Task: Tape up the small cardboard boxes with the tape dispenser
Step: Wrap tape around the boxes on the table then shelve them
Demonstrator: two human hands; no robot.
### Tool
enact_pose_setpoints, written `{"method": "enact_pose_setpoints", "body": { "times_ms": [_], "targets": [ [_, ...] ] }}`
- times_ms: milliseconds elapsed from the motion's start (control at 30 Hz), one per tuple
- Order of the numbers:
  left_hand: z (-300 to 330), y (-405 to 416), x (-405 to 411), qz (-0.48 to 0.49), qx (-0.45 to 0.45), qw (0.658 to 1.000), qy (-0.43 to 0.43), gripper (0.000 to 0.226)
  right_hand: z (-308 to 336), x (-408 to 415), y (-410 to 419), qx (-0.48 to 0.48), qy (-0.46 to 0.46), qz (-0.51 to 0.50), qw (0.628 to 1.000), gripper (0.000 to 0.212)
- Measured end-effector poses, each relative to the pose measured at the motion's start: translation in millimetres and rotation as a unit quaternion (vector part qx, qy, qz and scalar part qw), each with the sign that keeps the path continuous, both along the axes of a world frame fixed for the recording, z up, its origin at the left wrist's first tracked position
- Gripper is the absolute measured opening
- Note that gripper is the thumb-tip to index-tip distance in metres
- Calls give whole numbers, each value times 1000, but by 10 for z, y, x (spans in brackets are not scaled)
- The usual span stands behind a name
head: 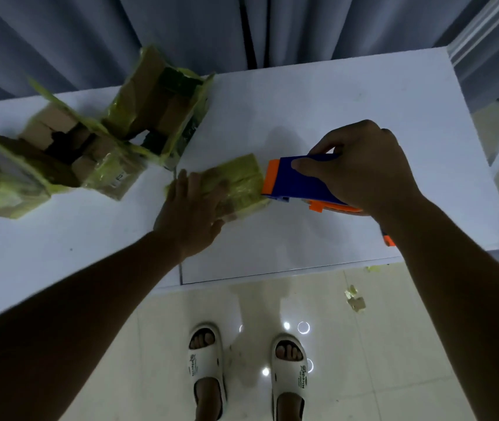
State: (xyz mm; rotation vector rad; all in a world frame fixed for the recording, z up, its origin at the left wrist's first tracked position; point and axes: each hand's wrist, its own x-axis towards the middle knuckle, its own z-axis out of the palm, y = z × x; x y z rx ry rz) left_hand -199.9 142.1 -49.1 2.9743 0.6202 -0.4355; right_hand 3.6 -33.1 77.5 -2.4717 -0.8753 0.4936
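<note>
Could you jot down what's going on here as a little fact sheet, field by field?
Surface: white table
Being taped: small box, already covered in yellowish tape
Left hand: flat on the small box, holding it down
Right hand: grips the blue and orange tape dispenser, its orange end against the box's right side
Nearby: two larger open boxes holding small cartons, at the table's far left
Floor: tape scraps on the tiles

Two open cartons (96, 141) crowd the table's (333, 110) far left. Far right and near edge lie bare.
</note>
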Motion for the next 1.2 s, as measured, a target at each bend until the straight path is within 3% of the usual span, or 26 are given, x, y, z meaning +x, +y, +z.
{"method": "enact_pose_setpoints", "body": {
  "times_ms": [233, 500, 733, 833, 967, 1067, 1200],
  "targets": [
    [114, -204, -929, 139, 32, 987, -74, 74, -67, -624, 346, 28, 5, 87, 996, 31],
    [141, -23, -1844, 305, 84, 945, -85, 60, -198, -1566, 844, 59, 32, 145, 987, 37],
    [71, 363, -2386, 479, 90, 868, -94, 66, -422, -2326, 1133, 44, 68, 161, 984, 38],
    [93, 585, -2436, 462, 60, 880, -94, 64, -446, -2569, 1331, 54, 85, 155, 983, 37],
    [125, 818, -2507, 392, -81, 897, -185, 44, -374, -2741, 1597, 67, 87, 132, 985, 28],
    [160, 1018, -2541, 342, -145, 910, -186, 43, -347, -2734, 1686, 71, 103, 112, 986, 24],
    [142, 1222, -2592, 298, -127, 927, -188, 33, -373, -2695, 1717, 55, 137, 100, 984, 29]
  ]
}}
